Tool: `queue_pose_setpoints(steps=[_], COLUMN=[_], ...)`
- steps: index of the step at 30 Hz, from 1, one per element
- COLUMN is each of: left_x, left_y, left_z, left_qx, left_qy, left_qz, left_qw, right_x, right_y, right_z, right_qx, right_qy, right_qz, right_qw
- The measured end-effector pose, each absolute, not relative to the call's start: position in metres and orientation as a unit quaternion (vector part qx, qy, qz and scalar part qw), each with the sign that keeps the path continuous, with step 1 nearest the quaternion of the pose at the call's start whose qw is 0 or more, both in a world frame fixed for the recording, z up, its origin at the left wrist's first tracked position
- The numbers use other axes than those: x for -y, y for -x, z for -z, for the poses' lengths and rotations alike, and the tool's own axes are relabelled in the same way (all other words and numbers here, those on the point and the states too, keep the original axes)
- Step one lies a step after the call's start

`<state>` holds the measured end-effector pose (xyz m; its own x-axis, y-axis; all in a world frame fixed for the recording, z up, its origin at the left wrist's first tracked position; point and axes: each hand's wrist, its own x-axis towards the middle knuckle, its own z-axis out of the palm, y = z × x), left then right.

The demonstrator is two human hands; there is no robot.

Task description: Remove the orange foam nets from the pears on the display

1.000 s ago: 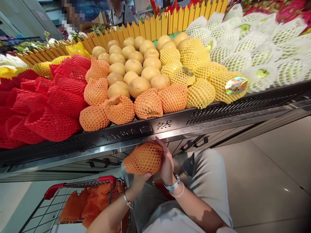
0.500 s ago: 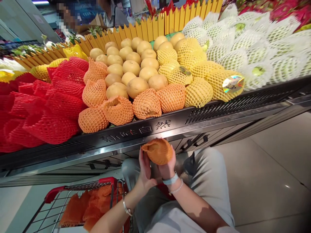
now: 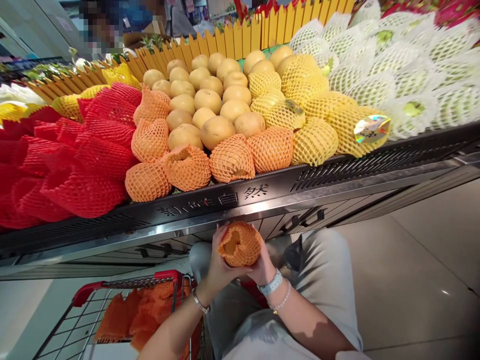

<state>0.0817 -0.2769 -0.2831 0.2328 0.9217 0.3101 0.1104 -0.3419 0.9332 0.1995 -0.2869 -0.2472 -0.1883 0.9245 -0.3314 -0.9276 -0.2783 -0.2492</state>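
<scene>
1. I see both hands clamped on a round fruit in an orange foam net sleeve (image 3: pixel 240 244): the left hand (image 3: pixel 218 264) cups its left side and the right hand (image 3: pixel 264 265) supports its right.
2. The fruit sits just below the black metal shelf edge (image 3: pixel 225 198), above the person's lap.
3. Farther out, bare tan round fruits (image 3: pixel 215 131) lie on the shelf. At lower left, a red-handled wire cart (image 3: pixel 123 284) holds loose orange foam nets (image 3: pixel 138 315).
</scene>
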Motion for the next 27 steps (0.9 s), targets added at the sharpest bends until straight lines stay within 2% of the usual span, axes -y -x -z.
queue_pose_setpoints(steps=[5,10,14,19,24,27], left_x=[0.276,0.282,0.286,0.279,0.264,0.260], left_y=[-0.082,-0.085,-0.094,-0.096,-0.085,-0.081], left_z=[0.295,0.284,0.269,0.265,0.248,0.231], left_qx=[-0.417,-0.445,-0.476,-0.460,-0.412,-0.360], left_qy=[-0.649,-0.639,-0.571,-0.417,-0.223,-0.165], left_qz=[-0.476,-0.475,-0.460,-0.553,-0.570,-0.566], left_qw=[0.422,0.411,0.485,0.555,0.675,0.723], right_x=[0.284,0.288,0.288,0.294,0.302,0.301], right_y=[-0.205,-0.206,-0.208,-0.203,-0.202,-0.207], right_z=[0.245,0.246,0.243,0.234,0.225,0.226], right_qx=[-0.030,0.043,0.050,0.048,0.170,0.252], right_qy=[0.209,0.225,0.270,0.271,0.223,0.271], right_qz=[-0.788,-0.767,-0.729,-0.672,-0.647,-0.604], right_qw=[0.578,0.600,0.627,0.687,0.709,0.705])
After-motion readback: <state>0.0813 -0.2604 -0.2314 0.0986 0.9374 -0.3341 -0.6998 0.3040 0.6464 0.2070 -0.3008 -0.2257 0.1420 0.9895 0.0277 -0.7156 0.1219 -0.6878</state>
